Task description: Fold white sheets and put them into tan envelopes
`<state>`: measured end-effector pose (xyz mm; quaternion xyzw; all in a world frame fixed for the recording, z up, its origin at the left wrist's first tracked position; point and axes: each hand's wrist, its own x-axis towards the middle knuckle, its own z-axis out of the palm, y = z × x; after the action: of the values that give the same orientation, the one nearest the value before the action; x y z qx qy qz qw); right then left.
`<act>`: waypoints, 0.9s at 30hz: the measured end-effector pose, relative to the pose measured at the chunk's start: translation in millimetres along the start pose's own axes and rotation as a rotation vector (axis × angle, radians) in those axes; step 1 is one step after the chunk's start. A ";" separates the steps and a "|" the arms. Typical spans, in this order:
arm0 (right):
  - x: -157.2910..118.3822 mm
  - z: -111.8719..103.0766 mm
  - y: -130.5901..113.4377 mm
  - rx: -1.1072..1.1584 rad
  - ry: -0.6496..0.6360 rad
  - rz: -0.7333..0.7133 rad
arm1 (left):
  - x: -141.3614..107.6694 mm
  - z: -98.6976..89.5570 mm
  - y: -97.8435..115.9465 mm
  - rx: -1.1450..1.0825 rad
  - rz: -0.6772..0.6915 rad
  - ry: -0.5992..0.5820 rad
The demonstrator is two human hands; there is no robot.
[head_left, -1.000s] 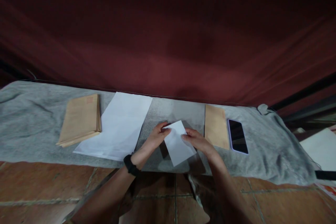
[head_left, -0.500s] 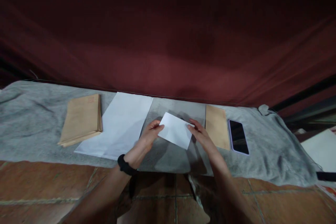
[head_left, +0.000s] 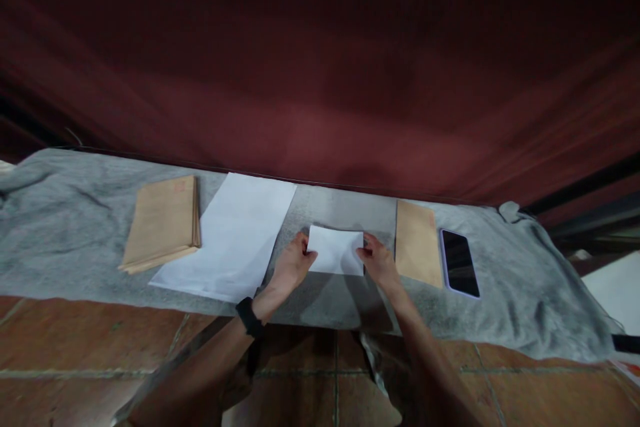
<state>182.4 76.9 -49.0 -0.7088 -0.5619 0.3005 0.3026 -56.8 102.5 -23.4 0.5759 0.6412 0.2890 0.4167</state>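
A small folded white sheet of paper is held level between my two hands, over the grey cloth. My left hand pinches its left edge, thumb on top; a dark band circles that wrist. At the opposite edge, my right hand grips the paper with its thumb on the face and fingers behind. To the left lies a stack of large white paper. A single brown envelope rests flat just right of my right hand.
A pile of brown envelopes overlaps the white paper's left side. Beside the single envelope is a phone with a dark screen. The grey cloth covers the low surface, a dark red curtain hangs behind, and tiled floor lies in front.
The folded paper has turned from slanted to nearly straight, its left edge lower and right edge higher. Both hands still hold it. The view has shifted slightly.
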 end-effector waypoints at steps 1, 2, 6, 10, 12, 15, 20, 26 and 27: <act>-1.3 0.8 -1.4 -0.053 0.010 -0.009 | -1.7 -0.4 1.8 0.070 0.009 0.004; -2.7 1.7 -2.9 -0.100 0.021 -0.021 | -3.5 -0.6 3.7 0.134 0.012 0.004; -8.0 5.8 -5.3 -0.212 0.047 -0.076 | -9.6 -0.6 9.5 0.301 0.005 -0.025; -11.8 4.8 -3.6 -0.274 0.080 -0.099 | -12.9 -2.0 11.6 0.463 0.032 -0.060; -15.3 4.1 -5.7 -0.315 0.132 -0.127 | -15.3 -1.3 11.6 0.551 0.095 -0.018; -27.3 10.8 -16.3 -0.314 0.189 -0.228 | -23.2 8.7 7.8 0.620 0.324 0.061; -60.4 42.6 -40.8 -0.174 -0.021 -0.385 | -46.8 46.0 -13.7 0.646 0.743 -0.022; -75.4 56.7 -37.5 -0.296 -0.070 -0.364 | -58.6 61.2 -28.6 0.773 0.758 -0.042; -74.7 56.5 -33.7 -0.322 -0.057 -0.360 | -57.4 59.7 -28.9 0.787 0.746 -0.033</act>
<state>104.3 15.2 -52.7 -0.6276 -0.7281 0.1684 0.2182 -20.0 34.8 -65.4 0.8815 0.4464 0.1462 0.0485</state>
